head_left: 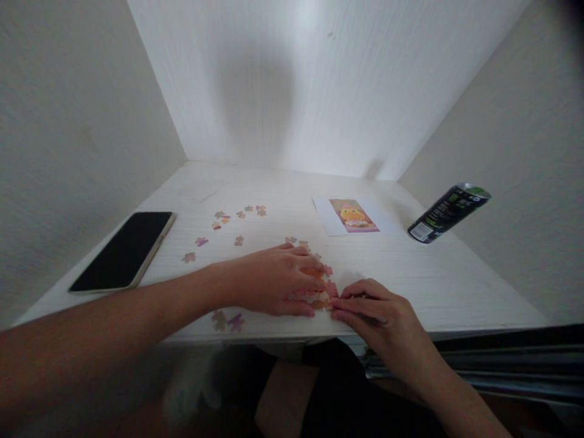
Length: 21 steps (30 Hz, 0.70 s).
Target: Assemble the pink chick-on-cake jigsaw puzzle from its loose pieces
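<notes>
While the left hand (274, 280) lies palm down with its fingers slightly parted over the partly joined puzzle (332, 288) near the bench's (438, 286) front edge, the right hand (383, 310) brings thumb and fingertips close together at its right side; whether they grip a piece, I cannot tell. Loose pieces (239, 241) lie mostly beyond the left forearm, two nearer the front edge. A phone (123, 250) lies to the left, a printed picture (353, 216) beyond the hands, a dark can (449, 212) at right.

On the dark can (440, 220) I make out a green claw-like logo (453, 198) and a barcode (421, 232); its small lettering (443, 211) is too blurred for me to read.
</notes>
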Motion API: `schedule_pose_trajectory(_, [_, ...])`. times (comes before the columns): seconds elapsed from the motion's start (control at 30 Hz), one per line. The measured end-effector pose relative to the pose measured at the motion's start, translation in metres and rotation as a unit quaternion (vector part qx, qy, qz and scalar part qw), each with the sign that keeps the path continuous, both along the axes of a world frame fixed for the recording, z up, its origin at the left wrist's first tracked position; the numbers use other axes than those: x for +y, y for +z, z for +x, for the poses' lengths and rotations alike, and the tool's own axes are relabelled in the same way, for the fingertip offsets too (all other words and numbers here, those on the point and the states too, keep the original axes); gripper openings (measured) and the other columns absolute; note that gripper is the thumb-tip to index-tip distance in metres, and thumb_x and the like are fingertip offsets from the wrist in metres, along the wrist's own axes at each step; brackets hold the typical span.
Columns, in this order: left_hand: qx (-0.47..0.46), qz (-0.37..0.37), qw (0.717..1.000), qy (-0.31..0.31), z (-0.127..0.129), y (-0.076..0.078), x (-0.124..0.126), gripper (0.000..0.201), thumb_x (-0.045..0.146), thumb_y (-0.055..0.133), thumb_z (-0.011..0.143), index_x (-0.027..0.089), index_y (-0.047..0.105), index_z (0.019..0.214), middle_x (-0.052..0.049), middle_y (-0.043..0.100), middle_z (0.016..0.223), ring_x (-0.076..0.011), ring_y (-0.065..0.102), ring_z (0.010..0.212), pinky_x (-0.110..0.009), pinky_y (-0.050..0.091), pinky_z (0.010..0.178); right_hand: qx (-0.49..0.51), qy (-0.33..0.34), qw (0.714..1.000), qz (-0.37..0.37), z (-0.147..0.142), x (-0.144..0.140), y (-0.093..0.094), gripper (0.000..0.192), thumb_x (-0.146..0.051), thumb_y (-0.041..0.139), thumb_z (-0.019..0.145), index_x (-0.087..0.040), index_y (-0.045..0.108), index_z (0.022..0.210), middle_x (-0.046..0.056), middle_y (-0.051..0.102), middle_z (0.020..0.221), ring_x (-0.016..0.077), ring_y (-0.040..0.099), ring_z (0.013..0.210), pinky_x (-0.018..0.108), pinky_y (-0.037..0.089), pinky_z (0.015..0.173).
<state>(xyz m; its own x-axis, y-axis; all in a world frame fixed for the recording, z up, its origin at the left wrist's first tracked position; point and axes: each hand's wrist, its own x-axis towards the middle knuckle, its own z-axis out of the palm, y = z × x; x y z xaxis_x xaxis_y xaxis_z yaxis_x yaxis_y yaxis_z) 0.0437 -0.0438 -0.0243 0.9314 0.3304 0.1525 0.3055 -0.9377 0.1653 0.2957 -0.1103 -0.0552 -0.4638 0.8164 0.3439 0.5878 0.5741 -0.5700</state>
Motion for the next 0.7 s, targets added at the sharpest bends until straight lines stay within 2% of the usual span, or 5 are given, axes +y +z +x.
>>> schedule_pose_trajectory(0.23, [-0.002,-0.007,1.000,0.006,0.000,0.001,-0.001,0.042,0.052,0.051,0.097,0.029,0.060,0.131,-0.005,0.056,0.142,-0.0298,0.052,0.130,-0.049,0.041,0.113,-0.040,0.009,0.997,0.061,-0.003,-0.004,0.002,0.016,-0.019,0.064,0.094,-0.023,0.077,0.102,0.008,0.071,0.108,0.0221,0.066,0.098,0.039,0.059,0.085])
schedule_pose_trajectory(0.57, [-0.004,0.003,1.000,-0.005,0.000,0.000,0.001,0.041,0.049,0.050,0.098,0.027,0.060,0.131,-0.007,0.055,0.144,-0.0289,0.051,0.131,-0.049,0.038,0.116,-0.051,-0.018,0.992,0.111,-0.005,-0.013,-0.002,0.019,-0.017,0.062,0.095,-0.023,0.077,0.105,0.010,0.073,0.104,0.0235,0.066,0.093,0.039,0.059,0.077])
schedule_pose_trajectory(0.7, [-0.006,-0.001,1.000,-0.001,0.000,0.000,0.000,0.041,0.050,0.052,0.097,0.027,0.060,0.130,-0.008,0.055,0.143,-0.0300,0.052,0.131,-0.050,0.039,0.115,-0.062,-0.022,0.991,0.116,-0.007,-0.014,-0.001,0.018,-0.018,0.062,0.095,-0.023,0.076,0.106,0.010,0.073,0.111,0.0244,0.064,0.099,0.040,0.058,0.081])
